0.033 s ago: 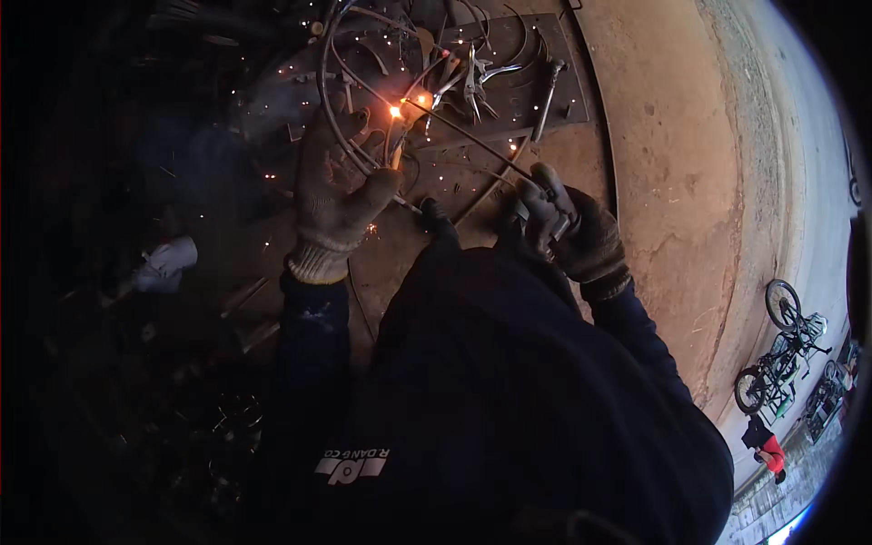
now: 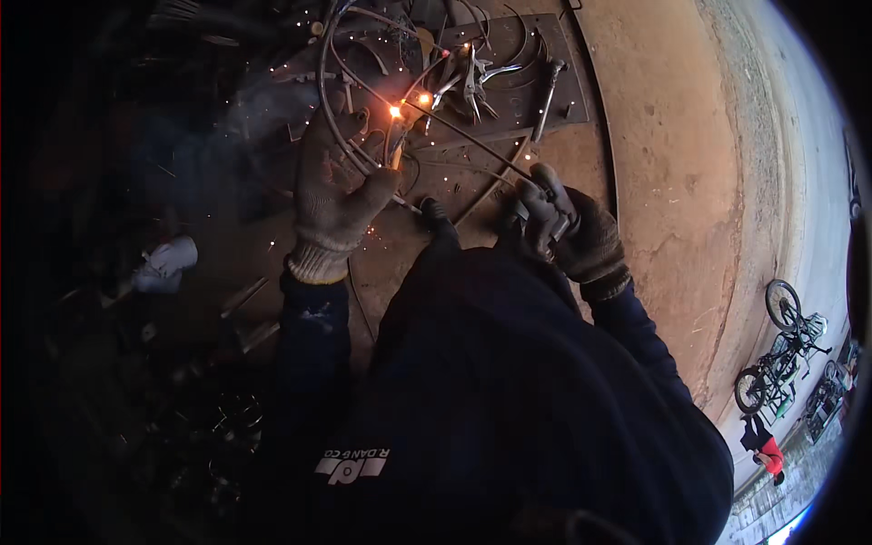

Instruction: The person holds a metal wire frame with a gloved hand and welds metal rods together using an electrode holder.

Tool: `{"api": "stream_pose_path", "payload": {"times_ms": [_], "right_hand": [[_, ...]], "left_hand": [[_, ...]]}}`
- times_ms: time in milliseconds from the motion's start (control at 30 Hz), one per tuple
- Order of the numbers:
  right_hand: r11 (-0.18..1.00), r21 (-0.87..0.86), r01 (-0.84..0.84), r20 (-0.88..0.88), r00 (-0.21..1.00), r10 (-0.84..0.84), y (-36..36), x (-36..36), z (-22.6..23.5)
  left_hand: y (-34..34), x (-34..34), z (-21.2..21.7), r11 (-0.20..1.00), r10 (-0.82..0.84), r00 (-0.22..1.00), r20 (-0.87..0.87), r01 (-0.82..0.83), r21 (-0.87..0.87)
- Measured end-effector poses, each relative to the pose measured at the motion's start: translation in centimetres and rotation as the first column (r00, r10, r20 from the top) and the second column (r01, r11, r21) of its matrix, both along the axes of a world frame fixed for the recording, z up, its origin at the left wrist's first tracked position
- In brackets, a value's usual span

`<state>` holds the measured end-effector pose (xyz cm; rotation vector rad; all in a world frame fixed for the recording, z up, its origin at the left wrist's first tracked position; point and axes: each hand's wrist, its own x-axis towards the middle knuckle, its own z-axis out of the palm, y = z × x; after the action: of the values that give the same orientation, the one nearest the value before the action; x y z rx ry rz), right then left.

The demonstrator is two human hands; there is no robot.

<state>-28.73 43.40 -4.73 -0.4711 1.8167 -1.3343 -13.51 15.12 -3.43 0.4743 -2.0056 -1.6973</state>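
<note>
My left hand (image 2: 331, 195), in a knitted work glove, is closed around curved metal rods (image 2: 329, 82) that arc up and away from it. In my right hand (image 2: 581, 232), also gloved, is a welding electrode holder (image 2: 561, 224). From it a long, thin welding rod (image 2: 481, 143) slants up to the left, its far end by a bright welding arc (image 2: 395, 112) just beyond my left fingers. A second glowing orange spot (image 2: 424, 99) lies right of the arc. Sparks fly around, and glare and smoke hide the joint itself.
Locking pliers (image 2: 474, 86) and a hammer (image 2: 548, 100) lie on a dark metal plate (image 2: 568, 68) at the far side. Scrap metal (image 2: 232, 418) sits in shadow at the lower left. Motorbikes (image 2: 772, 354) and a person in red (image 2: 770, 456) are off to the right.
Both hands hold their places. The sparks have scattered differently, the glowing spot beside the arc looks smaller and brighter, and the distant person has shifted slightly.
</note>
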Motion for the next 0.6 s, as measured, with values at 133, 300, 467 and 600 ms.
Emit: {"api": "stream_pose_path", "payload": {"times_ms": [133, 300, 467, 600], "right_hand": [[0.998, 0.021, -0.067, -0.135, 0.988, 0.07, 0.0, -0.2, 0.1], [0.996, -0.039, -0.076, -0.066, 0.995, 0.073, 0.1, -0.3, -0.4], [0.993, 0.048, -0.108, -0.065, 0.992, 0.111, 0.7, -0.2, -1.9], [0.995, -0.092, -0.045, 0.096, 0.994, 0.054, 0.3, -0.1, -1.3]], "left_hand": [[-0.4, 0.2, -0.5, 0.998, -0.003, 1.0, 0.02, 0.004, -0.069], [0.0, 0.0, -0.1, 0.99, 0.006, 0.999, 0.04, 0.0, -0.14], [-0.1, 0.1, 0.2, 0.993, -0.008, 1.0, 0.027, 0.011, -0.113], [0.5, 0.0, 0.5, 0.995, -0.003, 1.0, -0.021, 0.005, 0.103]]}}
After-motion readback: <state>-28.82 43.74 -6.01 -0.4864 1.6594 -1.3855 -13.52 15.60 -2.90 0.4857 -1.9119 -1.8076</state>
